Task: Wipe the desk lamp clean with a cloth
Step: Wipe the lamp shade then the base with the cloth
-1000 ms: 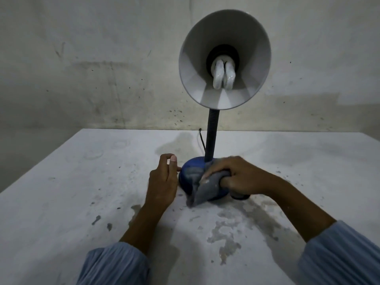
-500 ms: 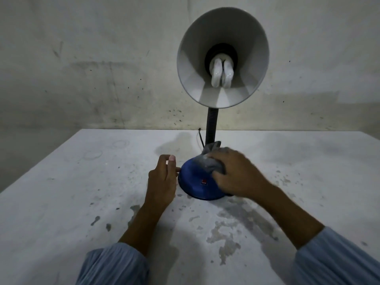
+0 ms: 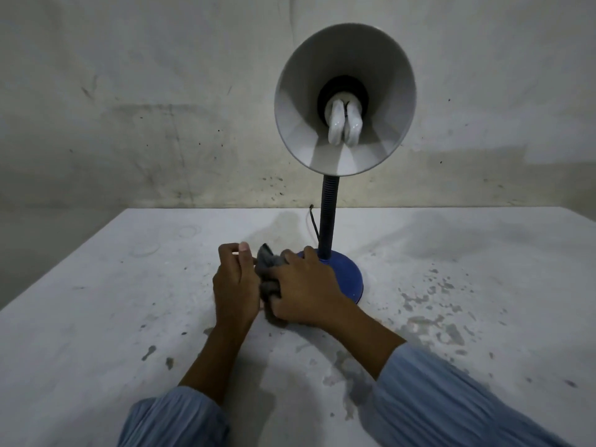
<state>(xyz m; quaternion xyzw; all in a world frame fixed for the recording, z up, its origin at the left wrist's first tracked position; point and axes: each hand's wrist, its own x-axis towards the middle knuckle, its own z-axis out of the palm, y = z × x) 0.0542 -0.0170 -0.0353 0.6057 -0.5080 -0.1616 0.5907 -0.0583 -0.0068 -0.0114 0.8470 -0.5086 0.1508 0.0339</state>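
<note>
Here the desk lamp [image 3: 335, 175] stands on the stained table [image 3: 96, 317], the right hand [image 3: 303, 291] closed around the grey cloth [image 3: 269, 269] against its blue base [image 3: 346, 275], the left hand [image 3: 235, 285] loosely curled, empty, alongside; a hard sideways rub could tip the top-heavy lamp.
</note>
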